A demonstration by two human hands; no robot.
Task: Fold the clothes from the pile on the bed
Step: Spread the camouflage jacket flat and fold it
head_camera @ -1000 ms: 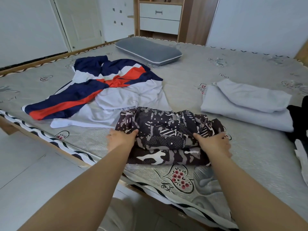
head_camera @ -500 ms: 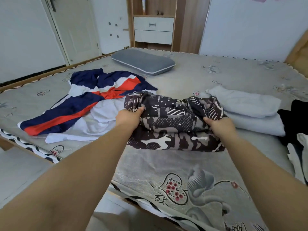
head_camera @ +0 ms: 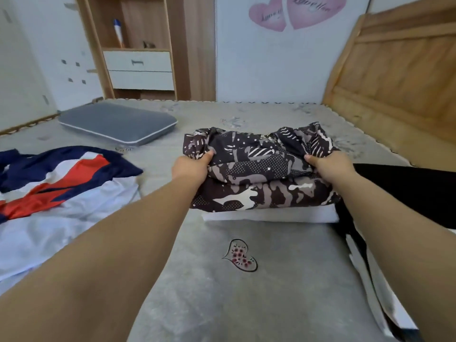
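1. The folded camouflage garment (head_camera: pixel 259 178), dark brown with grey and white patches, sits on top of a folded white garment (head_camera: pixel 269 215) on the right half of the bed, only the white one's near edge showing beneath it.
2. The left hand (head_camera: pixel 191 166) grasps the bundle's left end, thumb on top and fingers tucked under the cloth.
3. The right hand (head_camera: pixel 329 166) grasps the right end in the same way, thumb pressed onto the upper fold.
4. Just right of the stack lies a black garment (head_camera: pixel 404 191), partly behind the right forearm; a black-and-white piece (head_camera: pixel 370 287) trails from it toward the near edge.
5. Well to the left, a navy, red and white shirt (head_camera: pixel 61 188) is spread loose and unfolded.
6. The bed (head_camera: pixel 246 304) is covered by a grey sheet printed with a heart-and-flower motif (head_camera: pixel 240 255).
7. A grey pillow (head_camera: pixel 118 123) lies flat at the far left of the bed.
8. A wooden headboard (head_camera: pixel 399 77) rises on the right.
9. Beyond the bed stands a wooden shelf unit (head_camera: pixel 138 48) with two white drawers, and two pink heart stickers (head_camera: pixel 293 12) are on the pale wall.
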